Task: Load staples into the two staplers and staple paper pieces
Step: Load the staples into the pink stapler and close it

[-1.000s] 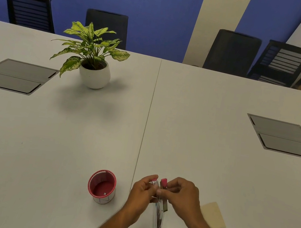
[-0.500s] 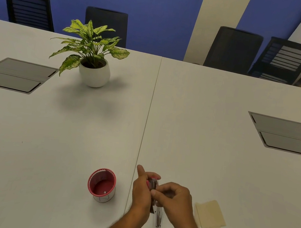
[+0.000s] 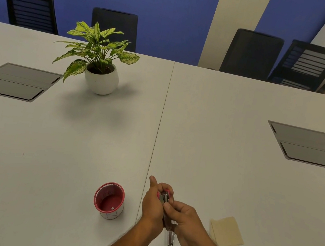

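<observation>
My left hand (image 3: 152, 203) grips a small pink stapler (image 3: 164, 197), thumb pointing up. My right hand (image 3: 186, 223) curls its fingers around the same stapler from the right, pinching its metal part. The stapler's metal magazine (image 3: 171, 236) sticks out below the hands toward me. A few tan paper pieces (image 3: 226, 233) lie stacked on the white table (image 3: 233, 175) just right of my right hand. Whether staples are inside the stapler is hidden. A second stapler does not show.
A red-and-white cup (image 3: 109, 200) stands left of my hands with a tiny white bit inside. A potted plant (image 3: 100, 67) stands farther back on the left. Grey cable hatches sit at left (image 3: 13, 81) and right (image 3: 309, 147). Black chairs line the far edge.
The stapler has gone from spread open between both hands to held closer together. My left thumb has risen, and my right hand has slid nearer to me along the stapler.
</observation>
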{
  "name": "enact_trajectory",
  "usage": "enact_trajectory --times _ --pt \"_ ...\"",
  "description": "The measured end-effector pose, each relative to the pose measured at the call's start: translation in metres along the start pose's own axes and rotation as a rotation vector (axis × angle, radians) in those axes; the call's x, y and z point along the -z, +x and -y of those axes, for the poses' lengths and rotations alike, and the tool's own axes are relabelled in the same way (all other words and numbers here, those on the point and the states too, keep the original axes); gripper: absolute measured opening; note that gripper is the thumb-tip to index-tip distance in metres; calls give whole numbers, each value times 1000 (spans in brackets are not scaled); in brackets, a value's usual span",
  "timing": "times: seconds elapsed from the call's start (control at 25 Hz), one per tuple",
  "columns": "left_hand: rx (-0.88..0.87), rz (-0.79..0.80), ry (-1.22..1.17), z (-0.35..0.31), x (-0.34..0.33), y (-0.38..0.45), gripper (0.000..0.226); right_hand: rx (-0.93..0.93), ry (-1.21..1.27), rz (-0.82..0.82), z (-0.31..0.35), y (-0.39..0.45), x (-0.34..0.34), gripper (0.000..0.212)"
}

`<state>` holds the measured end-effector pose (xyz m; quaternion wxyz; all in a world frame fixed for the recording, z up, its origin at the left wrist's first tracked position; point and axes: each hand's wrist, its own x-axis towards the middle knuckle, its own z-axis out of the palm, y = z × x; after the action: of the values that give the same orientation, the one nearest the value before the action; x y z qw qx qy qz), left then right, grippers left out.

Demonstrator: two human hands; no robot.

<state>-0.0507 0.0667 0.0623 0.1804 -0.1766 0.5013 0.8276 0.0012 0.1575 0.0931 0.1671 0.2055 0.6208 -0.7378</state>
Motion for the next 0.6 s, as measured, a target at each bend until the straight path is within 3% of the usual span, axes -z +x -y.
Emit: enact_trajectory --times 0.6 --pt "-20 -66 48 0 4 6 72 -57 -3 -84 -1 5 -9 24"
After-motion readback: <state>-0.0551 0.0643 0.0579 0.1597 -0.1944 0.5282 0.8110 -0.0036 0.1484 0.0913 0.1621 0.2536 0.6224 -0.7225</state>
